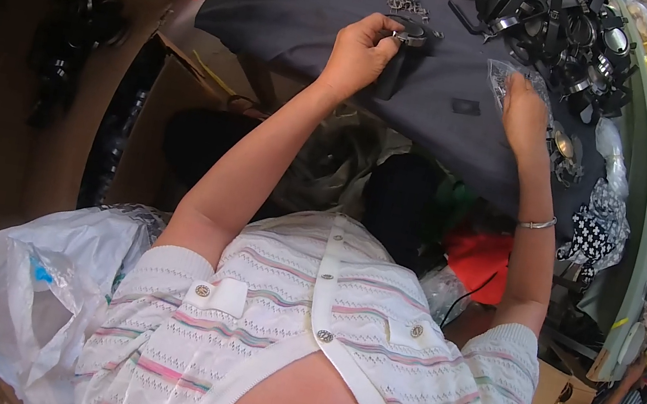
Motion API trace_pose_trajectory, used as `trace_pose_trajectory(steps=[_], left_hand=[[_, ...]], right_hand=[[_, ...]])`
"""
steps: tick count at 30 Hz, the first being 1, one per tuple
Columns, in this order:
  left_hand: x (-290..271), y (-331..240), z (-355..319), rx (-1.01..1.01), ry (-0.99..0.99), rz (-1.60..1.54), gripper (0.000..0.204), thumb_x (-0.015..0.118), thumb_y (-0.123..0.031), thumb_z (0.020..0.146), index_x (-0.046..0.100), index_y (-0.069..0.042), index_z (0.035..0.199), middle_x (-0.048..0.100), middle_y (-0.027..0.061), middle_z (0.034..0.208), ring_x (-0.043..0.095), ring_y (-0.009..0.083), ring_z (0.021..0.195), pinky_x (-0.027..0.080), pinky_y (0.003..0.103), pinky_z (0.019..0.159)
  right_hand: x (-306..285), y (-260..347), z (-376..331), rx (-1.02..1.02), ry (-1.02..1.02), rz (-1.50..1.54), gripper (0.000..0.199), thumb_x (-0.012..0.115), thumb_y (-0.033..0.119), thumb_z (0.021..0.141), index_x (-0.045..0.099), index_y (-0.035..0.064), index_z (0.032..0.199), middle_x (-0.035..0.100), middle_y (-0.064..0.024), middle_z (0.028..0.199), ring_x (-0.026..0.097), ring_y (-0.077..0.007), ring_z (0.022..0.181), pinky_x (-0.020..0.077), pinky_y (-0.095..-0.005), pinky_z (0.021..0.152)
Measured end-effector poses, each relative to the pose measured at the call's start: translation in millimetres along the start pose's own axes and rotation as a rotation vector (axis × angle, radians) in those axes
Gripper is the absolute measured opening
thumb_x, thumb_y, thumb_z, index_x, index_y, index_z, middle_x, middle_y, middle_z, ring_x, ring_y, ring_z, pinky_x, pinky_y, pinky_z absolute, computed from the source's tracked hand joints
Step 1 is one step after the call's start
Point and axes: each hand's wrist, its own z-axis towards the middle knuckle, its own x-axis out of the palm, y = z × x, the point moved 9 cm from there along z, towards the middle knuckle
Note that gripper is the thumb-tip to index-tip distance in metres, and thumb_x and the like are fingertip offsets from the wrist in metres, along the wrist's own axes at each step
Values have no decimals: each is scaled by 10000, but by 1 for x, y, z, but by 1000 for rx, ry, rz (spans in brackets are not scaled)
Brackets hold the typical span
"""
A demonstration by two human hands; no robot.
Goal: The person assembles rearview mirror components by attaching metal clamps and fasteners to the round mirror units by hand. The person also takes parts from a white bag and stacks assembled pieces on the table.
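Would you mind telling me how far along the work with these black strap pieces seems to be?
Done: hard to say; no clearly finished batch is distinguishable. In hand: the left hand holds a black strap piece with a metal ring over the dark cloth, while the right hand is at a small clear bag. Left: a large tangled pile of black straps and rings beyond the hands.

Left hand (358,52): fingers closed on a black strap with metal ring (403,43), over the dark-covered bench (306,8). Right hand (524,108): pinching a clear plastic bag (503,76). Pile of black buckled straps (562,28) beyond.
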Motion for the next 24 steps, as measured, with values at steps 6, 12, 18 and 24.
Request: trace_pose_trajectory(steps=[6,12,18,24], left_hand=[[-1,-1,1,-28,-9,18,132,543,-27,794,596,-1,912,585,3,662,481,41,553,414,215,499],[-2,-1,2,48,-33,26,140,527,-11,784,593,-4,907,575,2,653,476,36,579,414,208,532],[-3,-2,2,52,-35,42,152,520,-10,782,589,-10,917,555,0,623,461,36,549,404,213,500],[-3,-5,2,15,-39,14,143,519,-20,802,583,-19,930,548,3,600,443,43,466,376,219,412]], right_hand=[[8,48,14,277,31,1343,140,564,-11,819,561,-48,954,646,-109,832,641,-165,647,514,-272,561],[22,99,26,375,-122,1980,27,573,-2,836,585,-14,857,622,-77,751,598,-122,607,489,-226,532],[32,108,26,457,-201,2011,16,595,-7,817,599,-20,808,596,-51,715,535,-88,551,419,-202,480],[33,111,19,521,-145,1905,21,614,-1,800,605,-19,807,582,-30,660,520,-74,517,400,-201,451]])
